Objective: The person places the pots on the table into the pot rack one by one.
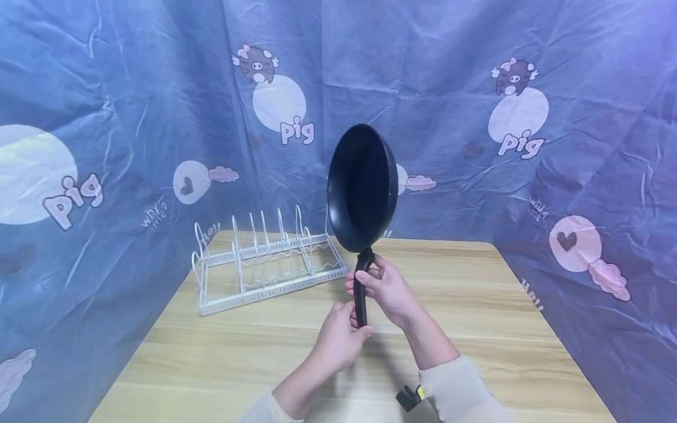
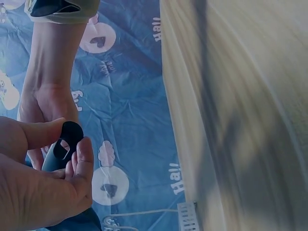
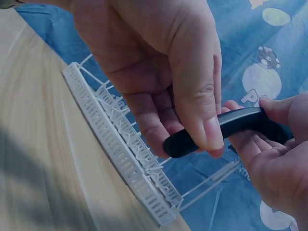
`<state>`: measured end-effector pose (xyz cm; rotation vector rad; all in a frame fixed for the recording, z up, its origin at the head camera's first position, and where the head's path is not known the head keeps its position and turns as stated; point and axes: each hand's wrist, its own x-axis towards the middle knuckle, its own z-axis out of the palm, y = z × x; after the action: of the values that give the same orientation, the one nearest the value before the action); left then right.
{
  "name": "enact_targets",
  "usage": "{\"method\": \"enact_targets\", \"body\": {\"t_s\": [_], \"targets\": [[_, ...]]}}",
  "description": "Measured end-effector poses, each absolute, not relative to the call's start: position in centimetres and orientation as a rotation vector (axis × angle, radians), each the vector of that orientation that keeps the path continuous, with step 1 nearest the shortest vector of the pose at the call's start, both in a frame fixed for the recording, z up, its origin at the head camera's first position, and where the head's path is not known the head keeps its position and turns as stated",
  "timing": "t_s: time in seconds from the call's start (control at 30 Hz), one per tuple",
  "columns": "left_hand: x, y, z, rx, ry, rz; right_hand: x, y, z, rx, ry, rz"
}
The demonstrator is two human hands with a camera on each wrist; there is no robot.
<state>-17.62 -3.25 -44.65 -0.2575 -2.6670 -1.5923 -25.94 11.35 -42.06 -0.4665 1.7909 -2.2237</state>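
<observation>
A black frying pan stands upright above the table, its dark inside turned toward the head view and slightly left. My right hand grips the upper part of its black handle, close below the pan body. Lower down, my left hand pinches the handle's end between thumb and fingers. A hanging hole shows in that handle end in the left wrist view. In the right wrist view, the left thumb lies along the handle, while the right hand holds it farther along.
To the left of the pan, a white wire rack with several upright loops sits on the wooden table. Blue printed cloth hangs around the back and sides. A small black device is by the right sleeve.
</observation>
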Motion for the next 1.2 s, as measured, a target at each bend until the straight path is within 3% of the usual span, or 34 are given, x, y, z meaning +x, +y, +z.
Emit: {"method": "enact_targets", "body": {"t_s": [0.5, 1.2], "targets": [[-18.3, -5.6, -46.2, -0.165, -2.694, -1.709, -26.9, 7.8, -43.5, -0.453, 1.894, -2.067], [-18.7, -7.0, -48.3, -0.049, -2.673, -1.926, -28.5, 6.5, -47.7, -0.325, 1.829, -2.011]]}}
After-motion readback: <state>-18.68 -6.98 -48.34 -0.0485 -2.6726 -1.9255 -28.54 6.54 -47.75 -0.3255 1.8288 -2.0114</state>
